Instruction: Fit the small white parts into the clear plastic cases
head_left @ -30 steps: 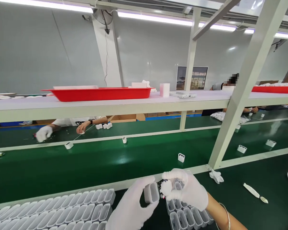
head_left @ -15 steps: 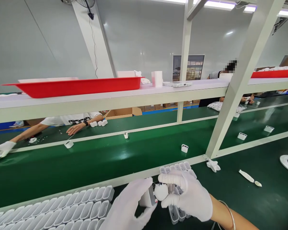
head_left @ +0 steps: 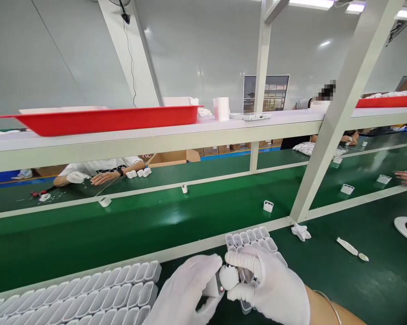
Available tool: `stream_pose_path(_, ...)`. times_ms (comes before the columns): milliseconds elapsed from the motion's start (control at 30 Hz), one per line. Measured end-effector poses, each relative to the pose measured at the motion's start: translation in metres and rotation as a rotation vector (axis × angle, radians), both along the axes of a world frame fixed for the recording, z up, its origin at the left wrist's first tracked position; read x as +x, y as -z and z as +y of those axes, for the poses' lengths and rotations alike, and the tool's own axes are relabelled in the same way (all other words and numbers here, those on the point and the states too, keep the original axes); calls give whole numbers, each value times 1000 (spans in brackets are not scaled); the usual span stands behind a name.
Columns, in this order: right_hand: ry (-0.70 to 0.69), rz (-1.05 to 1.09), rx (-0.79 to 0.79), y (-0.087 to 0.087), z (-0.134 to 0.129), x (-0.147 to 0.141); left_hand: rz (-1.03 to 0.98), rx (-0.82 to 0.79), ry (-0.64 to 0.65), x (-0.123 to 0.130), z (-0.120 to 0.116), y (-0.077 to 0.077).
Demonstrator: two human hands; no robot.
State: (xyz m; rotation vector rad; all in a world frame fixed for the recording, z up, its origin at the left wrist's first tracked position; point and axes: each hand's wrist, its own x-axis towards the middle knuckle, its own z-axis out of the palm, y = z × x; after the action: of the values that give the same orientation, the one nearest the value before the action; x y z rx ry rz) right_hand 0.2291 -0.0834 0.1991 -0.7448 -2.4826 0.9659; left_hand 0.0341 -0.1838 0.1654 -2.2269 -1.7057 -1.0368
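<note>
Both of my hands wear white gloves and meet at the near bench edge. My left hand [head_left: 186, 291] pinches a small white plastic housing [head_left: 210, 286] between thumb and fingers. Against the housing's right side, my right hand [head_left: 269, 286] grips a round white piece [head_left: 229, 277] with its fingertips. A narrow dark part shows at the top of that piece; its details are too small to make out. Partly hidden behind my right hand stands a group of open white housings [head_left: 246, 236]. Rows of similar empty housings [head_left: 122, 294] stand to the left of my left hand.
Beyond my bench runs a green conveyor belt [head_left: 149, 215] carrying a few white housings [head_left: 268, 206]. A shelf with a red tray [head_left: 122, 121] crosses above it, held by a slanted post [head_left: 328, 135]. Across the belt a co-worker's hands [head_left: 103, 177] rest on the far bench.
Pieces on the belt have shifted right. The co-worker's gloved hand has drawn back from the belt. Another person's hand has appeared at the far right. My hands have moved slightly, keeping their grip.
</note>
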Motion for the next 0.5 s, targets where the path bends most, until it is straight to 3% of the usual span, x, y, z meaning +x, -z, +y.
stream_pose_path(167, -28, -6, 68, 9, -2, 3, -41, -8, -13, 7, -2, 2)
stream_pose_path(333, -20, -42, 84, 6, -6, 4, -3, -23, -10, 4, -1, 3)
stream_pose_path(500, -37, -19, 9, 2, -6, 2, -16, -59, -24, 1, -4, 1)
